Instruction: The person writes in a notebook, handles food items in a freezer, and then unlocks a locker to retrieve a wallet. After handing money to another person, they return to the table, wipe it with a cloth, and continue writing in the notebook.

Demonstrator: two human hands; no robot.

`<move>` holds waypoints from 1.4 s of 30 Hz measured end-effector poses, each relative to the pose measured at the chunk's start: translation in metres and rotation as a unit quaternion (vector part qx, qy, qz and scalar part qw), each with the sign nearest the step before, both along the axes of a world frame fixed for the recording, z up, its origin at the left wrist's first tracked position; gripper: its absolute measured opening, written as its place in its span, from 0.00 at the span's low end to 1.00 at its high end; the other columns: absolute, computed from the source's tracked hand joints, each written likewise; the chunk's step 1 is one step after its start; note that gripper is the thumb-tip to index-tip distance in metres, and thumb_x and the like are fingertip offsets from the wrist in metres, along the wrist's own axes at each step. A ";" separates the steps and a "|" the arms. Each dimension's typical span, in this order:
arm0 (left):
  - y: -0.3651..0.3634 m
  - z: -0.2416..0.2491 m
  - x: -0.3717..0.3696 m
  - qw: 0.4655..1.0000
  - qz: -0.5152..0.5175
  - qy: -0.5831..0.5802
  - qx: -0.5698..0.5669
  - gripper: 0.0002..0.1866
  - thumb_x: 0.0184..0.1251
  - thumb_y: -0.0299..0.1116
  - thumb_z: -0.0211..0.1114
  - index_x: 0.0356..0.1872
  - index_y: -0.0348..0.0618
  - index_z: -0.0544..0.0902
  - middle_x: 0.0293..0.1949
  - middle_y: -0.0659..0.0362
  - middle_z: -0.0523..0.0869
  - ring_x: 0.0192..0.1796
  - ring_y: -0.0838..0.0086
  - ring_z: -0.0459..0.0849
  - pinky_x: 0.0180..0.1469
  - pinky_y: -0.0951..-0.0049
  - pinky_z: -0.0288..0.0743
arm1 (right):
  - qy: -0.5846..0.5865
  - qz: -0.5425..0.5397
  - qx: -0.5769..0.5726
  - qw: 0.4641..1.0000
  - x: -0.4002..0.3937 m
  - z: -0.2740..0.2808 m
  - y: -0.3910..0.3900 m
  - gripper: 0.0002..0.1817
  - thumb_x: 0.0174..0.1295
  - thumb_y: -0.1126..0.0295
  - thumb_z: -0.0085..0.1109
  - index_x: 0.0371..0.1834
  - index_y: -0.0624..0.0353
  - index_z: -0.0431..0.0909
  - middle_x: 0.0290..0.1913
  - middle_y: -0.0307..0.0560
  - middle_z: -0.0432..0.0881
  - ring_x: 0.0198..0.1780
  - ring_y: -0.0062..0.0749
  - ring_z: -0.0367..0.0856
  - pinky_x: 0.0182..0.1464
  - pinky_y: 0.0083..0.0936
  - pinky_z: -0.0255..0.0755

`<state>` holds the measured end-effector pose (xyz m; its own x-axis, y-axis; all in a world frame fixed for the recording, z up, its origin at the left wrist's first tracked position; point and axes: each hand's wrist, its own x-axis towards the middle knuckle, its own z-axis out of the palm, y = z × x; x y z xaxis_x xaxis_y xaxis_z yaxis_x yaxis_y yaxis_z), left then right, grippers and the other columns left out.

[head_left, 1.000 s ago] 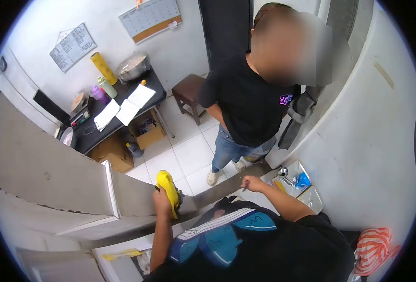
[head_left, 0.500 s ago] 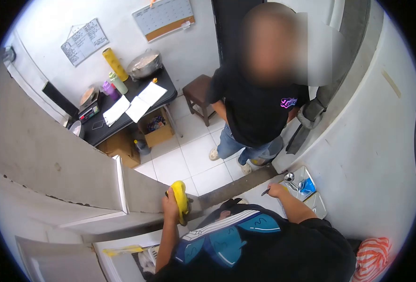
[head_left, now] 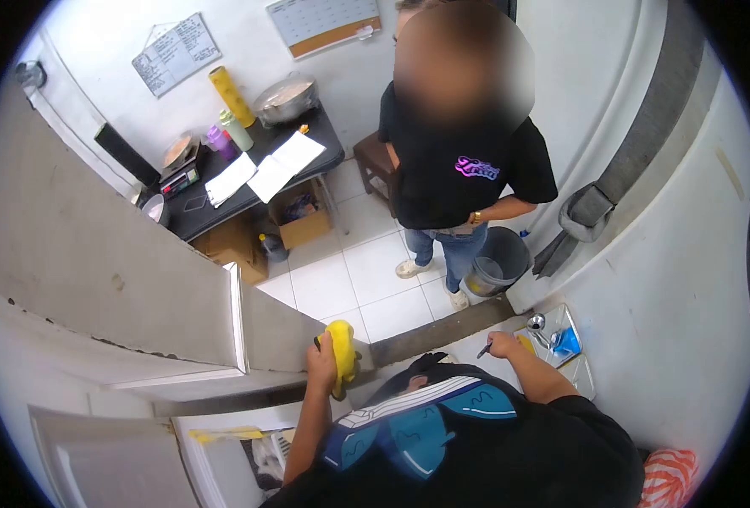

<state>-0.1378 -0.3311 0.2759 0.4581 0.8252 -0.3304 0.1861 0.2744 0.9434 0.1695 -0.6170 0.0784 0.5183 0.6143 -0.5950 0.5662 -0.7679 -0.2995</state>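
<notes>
My left hand [head_left: 321, 364] is closed around a bright yellow, soft-looking bundle [head_left: 343, 357], held upright beside the end of the grey partition. A dark end shows by my thumb, and the exact kind of the bundle is unclear. On the right, my right hand [head_left: 503, 345] grips a slim dark pen-like object [head_left: 483, 351] that points to the left. Just beyond this hand lies a tray [head_left: 575, 325] with a shiny metal ladle [head_left: 537, 324] and a blue packet [head_left: 568, 341]. A second tray [head_left: 591, 385] adjoins it, nearer to my forearm.
Facing me stands a person [head_left: 459, 169] in a black shirt, by a grey bucket [head_left: 500, 258]. At the back left, a black table [head_left: 197, 222] bears papers, bottles, a scale and a covered metal bowl [head_left: 286, 100]. A low sill [head_left: 442, 332] crosses the floor before me.
My view has shifted slightly, so the room sits farther right. The person opposite has turned and moved left, showing more of the bucket. Both my hands keep their hold.
</notes>
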 end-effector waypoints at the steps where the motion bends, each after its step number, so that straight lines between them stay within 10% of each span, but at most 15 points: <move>1: 0.001 -0.002 -0.001 1.000 0.004 0.002 -0.001 0.22 0.71 0.44 0.45 0.33 0.34 0.79 0.23 0.55 0.81 0.21 0.73 0.80 0.24 0.73 0.74 | -0.003 0.006 -0.003 1.000 0.003 -0.006 -0.002 0.13 0.47 0.62 0.62 0.35 0.54 0.77 0.39 0.54 0.80 0.44 0.48 0.78 0.46 0.37 0.71; 18: 0.006 -0.031 -0.003 0.997 0.045 -0.014 -0.065 0.24 0.71 0.48 0.45 0.36 0.34 0.78 0.25 0.55 0.82 0.23 0.70 0.81 0.24 0.71 0.75 | -0.023 0.020 -0.004 1.000 -0.005 0.006 -0.003 0.10 0.46 0.62 0.62 0.29 0.53 0.77 0.35 0.53 0.80 0.39 0.49 0.78 0.41 0.38 0.71; 26: 0.042 -0.114 -0.003 0.986 0.121 0.117 -0.019 0.29 0.65 0.53 0.50 0.36 0.28 0.80 0.27 0.49 0.83 0.31 0.65 0.82 0.34 0.66 0.73 | 0.031 0.076 -0.006 0.997 0.043 -0.038 0.032 0.09 0.48 0.64 0.56 0.32 0.54 0.78 0.38 0.55 0.80 0.44 0.50 0.78 0.46 0.38 0.71; 30: 0.046 -0.041 0.057 0.964 0.085 0.248 -0.037 0.32 0.63 0.55 0.50 0.32 0.27 0.81 0.28 0.41 0.83 0.37 0.57 0.83 0.39 0.61 0.73 | 0.032 0.069 0.061 0.995 0.107 -0.036 0.083 0.08 0.45 0.68 0.58 0.31 0.54 0.78 0.37 0.55 0.80 0.43 0.50 0.78 0.45 0.39 0.71; 32: 0.060 -0.115 0.057 0.950 0.069 0.306 0.007 0.33 0.62 0.57 0.50 0.31 0.26 0.81 0.29 0.38 0.82 0.38 0.51 0.83 0.40 0.59 0.73 | 0.035 0.067 0.069 0.995 0.143 -0.041 0.099 0.09 0.45 0.68 0.58 0.31 0.55 0.78 0.37 0.55 0.80 0.43 0.50 0.78 0.45 0.38 0.71; 42: 0.020 -0.168 0.075 0.845 -0.048 0.532 0.022 0.31 0.63 0.53 0.45 0.36 0.29 0.81 0.39 0.35 0.79 0.46 0.44 0.77 0.51 0.54 0.69 | 0.031 0.034 0.069 0.997 0.261 -0.045 0.117 0.09 0.43 0.71 0.60 0.30 0.56 0.78 0.35 0.56 0.81 0.41 0.51 0.79 0.43 0.36 0.72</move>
